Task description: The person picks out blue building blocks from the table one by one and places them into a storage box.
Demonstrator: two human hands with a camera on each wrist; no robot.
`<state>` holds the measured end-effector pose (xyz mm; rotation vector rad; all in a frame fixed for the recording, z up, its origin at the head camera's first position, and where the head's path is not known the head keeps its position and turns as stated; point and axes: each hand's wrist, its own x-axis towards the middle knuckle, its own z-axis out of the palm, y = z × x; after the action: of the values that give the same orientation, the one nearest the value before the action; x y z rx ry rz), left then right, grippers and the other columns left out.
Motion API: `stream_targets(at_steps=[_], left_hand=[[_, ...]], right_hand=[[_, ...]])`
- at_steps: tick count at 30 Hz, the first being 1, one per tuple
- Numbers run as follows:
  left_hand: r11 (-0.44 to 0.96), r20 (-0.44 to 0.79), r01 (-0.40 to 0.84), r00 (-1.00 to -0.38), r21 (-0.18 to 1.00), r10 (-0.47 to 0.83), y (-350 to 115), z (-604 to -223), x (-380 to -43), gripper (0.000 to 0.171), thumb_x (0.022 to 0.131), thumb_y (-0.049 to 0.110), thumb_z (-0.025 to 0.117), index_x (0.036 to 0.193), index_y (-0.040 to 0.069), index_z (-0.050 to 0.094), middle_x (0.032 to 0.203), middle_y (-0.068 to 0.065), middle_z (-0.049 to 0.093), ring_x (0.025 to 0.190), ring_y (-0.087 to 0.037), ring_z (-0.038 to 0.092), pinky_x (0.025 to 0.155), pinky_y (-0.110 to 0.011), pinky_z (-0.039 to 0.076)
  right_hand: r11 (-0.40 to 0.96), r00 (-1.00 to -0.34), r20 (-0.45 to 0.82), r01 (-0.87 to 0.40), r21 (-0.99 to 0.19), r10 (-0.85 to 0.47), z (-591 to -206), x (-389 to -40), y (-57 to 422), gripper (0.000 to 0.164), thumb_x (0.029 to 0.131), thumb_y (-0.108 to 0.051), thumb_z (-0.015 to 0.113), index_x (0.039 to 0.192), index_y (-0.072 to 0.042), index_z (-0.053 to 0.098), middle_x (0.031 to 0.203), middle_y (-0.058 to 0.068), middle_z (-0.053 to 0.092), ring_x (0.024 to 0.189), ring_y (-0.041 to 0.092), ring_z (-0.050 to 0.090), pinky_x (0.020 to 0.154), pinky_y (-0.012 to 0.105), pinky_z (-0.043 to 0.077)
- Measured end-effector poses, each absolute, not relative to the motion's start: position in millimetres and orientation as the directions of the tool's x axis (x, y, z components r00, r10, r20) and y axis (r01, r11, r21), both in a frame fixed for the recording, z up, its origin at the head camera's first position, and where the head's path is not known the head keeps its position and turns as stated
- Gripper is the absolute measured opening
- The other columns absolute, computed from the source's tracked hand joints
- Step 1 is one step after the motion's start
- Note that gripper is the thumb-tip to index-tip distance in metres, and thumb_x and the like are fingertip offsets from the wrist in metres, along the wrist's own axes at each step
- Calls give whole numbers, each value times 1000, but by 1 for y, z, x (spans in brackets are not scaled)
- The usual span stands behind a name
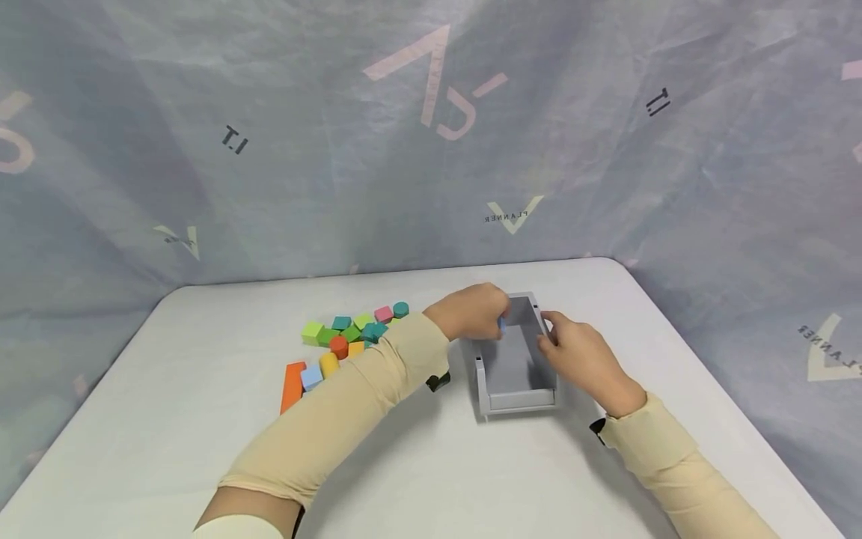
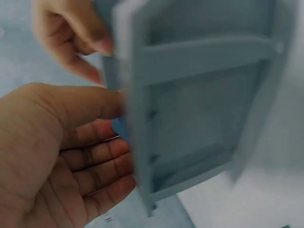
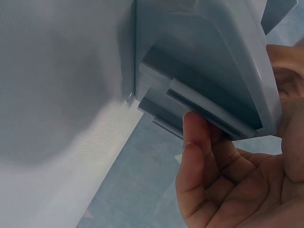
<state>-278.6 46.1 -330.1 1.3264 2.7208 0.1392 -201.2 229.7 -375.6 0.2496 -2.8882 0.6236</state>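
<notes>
A grey plastic bin (image 1: 521, 400) stands on the white table, with a bare inner floor showing. Over its left side reaches my left hand (image 1: 477, 311), which pinches a small blue block (image 1: 501, 325); most of the block is hidden by the fingers. In the left wrist view, the blue block (image 2: 120, 128) peeks out between thumb and fingers beside the bin's edge. My right hand (image 1: 584, 361) grips the bin's right wall, thumb toward the rim. The right wrist view shows its fingers (image 3: 194, 130) curled against a ledge on the bin's outer side.
Left of the bin lies a group of coloured blocks: a lime cube (image 1: 313, 332), a red cylinder (image 1: 340, 346), a light blue cube (image 1: 312, 376), a long orange block (image 1: 292, 387) and several others. My left sleeve (image 1: 350, 404) covers part of them. A grey printed cloth (image 1: 303, 150) hangs behind the table.
</notes>
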Motion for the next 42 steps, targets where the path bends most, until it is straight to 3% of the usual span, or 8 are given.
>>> stream_targets(at_steps=[3, 14, 19, 27, 42], left_hand=[[632, -105, 768, -623, 104, 775, 51, -342, -283, 9, 78, 5, 61, 82, 12, 63, 76, 3, 60, 61, -10, 49, 55, -22, 42], [655, -182, 754, -639, 41, 747, 62, -359, -283, 11, 78, 3, 61, 75, 14, 62, 64, 2, 57, 52, -9, 46, 47, -22, 39], [671, -195, 742, -657, 3, 728, 69, -357, -279, 12, 78, 2, 62, 77, 14, 65, 67, 3, 60, 54, -9, 48, 48, -21, 40], [675, -195, 733, -677, -85, 710, 75, -362, -277, 14, 85, 7, 59, 94, 12, 69, 80, 1, 65, 61, -9, 51, 52, -21, 43], [690, -165, 723, -685, -32, 710, 72, -362, -281, 14, 81, 9, 63, 93, 14, 68, 76, 4, 62, 62, -8, 52, 53, -21, 43]], right_hand=[[902, -971, 204, -194, -386, -122, -376, -202, 230, 46, 89, -19, 54, 128, 3, 46, 62, -3, 52, 48, 11, 44, 47, 28, 36], [899, -969, 208, -204, -387, -131, -376, -203, 232, 46, 89, -19, 55, 128, 4, 46, 63, -4, 53, 48, 10, 45, 48, 28, 37], [902, -965, 227, -210, -377, -130, -375, -204, 233, 46, 89, -20, 55, 128, 3, 47, 63, -4, 53, 49, 10, 45, 50, 29, 38], [902, -965, 228, -211, -377, -131, -376, -204, 231, 45, 89, -21, 56, 127, 2, 47, 63, -5, 53, 50, 10, 46, 52, 30, 38], [901, -973, 196, -193, -390, -124, -374, -203, 229, 46, 90, -20, 54, 129, 4, 46, 60, -4, 51, 48, 10, 44, 48, 29, 36]])
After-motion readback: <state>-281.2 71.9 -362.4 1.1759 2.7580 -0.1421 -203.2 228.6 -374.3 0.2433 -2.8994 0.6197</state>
